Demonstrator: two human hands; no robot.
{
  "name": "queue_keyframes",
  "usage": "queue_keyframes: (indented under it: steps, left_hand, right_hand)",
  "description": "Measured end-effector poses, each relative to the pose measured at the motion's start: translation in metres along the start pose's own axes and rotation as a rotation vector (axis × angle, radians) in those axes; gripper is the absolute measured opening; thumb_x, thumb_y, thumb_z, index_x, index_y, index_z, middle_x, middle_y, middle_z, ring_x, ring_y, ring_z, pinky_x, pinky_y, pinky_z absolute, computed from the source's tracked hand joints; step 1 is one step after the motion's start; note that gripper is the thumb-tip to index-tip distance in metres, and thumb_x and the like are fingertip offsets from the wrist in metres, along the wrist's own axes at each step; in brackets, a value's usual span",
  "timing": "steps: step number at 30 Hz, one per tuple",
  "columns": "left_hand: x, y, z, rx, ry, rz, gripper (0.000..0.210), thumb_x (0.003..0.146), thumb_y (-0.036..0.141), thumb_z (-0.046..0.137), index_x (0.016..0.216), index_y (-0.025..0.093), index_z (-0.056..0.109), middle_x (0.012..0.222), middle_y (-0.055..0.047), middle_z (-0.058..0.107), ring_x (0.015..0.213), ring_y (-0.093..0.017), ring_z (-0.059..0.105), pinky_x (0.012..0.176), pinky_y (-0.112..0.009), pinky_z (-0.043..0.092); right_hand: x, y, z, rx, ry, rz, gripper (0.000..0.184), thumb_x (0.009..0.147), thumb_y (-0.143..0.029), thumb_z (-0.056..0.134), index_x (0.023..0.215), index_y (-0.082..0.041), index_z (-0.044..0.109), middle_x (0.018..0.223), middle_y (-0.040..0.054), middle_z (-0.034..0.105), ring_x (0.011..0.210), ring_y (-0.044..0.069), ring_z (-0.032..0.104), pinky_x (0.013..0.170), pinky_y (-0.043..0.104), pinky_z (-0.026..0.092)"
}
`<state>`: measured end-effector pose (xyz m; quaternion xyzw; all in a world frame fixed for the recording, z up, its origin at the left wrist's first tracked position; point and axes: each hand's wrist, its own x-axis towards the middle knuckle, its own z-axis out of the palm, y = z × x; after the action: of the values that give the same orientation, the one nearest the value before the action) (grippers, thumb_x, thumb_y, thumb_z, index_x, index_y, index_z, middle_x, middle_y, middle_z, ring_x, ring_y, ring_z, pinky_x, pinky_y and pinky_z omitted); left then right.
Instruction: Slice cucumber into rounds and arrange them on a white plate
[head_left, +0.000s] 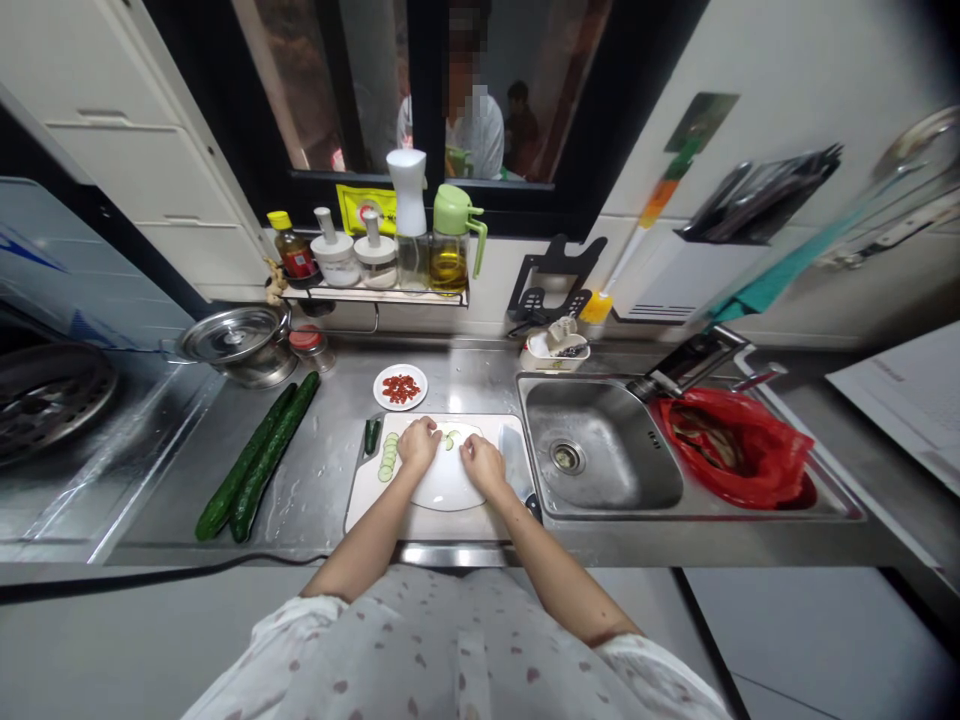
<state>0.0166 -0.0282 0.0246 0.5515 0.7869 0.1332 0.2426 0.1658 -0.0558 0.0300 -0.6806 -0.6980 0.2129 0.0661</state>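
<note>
My left hand point(418, 446) is over the left side of a white plate point(448, 492), its fingers curled together; whatever they may pinch is too small to make out. Over the plate's right side, my right hand point(484, 466) has thumb and fingertips closed, and their contents cannot be made out either. Between the hands, a few thin cucumber slices point(450, 439) lie near the plate's far edge. The plate rests on a cutting board point(362, 505). Left of my left hand, overlapping cucumber slices point(388, 458) form a row beside dark green cucumber end pieces point(372, 436). A knife point(514, 455) lies along the board's right side.
Two whole cucumbers point(259, 460) lie on the counter's left, near a lidded steel pot point(236, 340). Behind the board stands a small dish of chopped red pieces point(400, 387). To the right are the sink point(607, 440) and a red plastic bag point(735, 450). Bottles line a shelf point(375, 292).
</note>
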Motion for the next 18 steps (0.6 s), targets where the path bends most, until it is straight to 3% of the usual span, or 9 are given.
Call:
queue_keyframes:
  steps: [8,18]
  left_hand:
    - [-0.026,-0.015,-0.004,-0.154,0.092,-0.066,0.018,0.083,0.037,0.052,0.096,0.029,0.062,0.094,0.001,0.068,0.087,-0.017,0.060,0.067,-0.025,0.038]
    - [-0.058,-0.053,-0.012,-0.197,0.127,-0.070,0.020,0.082,0.037,0.053,0.097,0.029,0.063,0.089,0.002,0.068,0.084,-0.016,0.061,0.069,-0.024,0.039]
  right_hand:
    - [-0.017,-0.002,0.006,0.021,0.001,-0.016,0.021,0.090,-0.033,0.043,0.098,-0.023,0.060,0.090,0.0017,0.065,0.079,0.014,0.056,0.062,0.022,0.029]
    - [-0.035,-0.001,0.001,0.041,0.023,-0.045,0.020,0.090,-0.031,0.043,0.094,-0.022,0.060,0.084,0.0014,0.064,0.073,0.013,0.054,0.059,0.022,0.028]
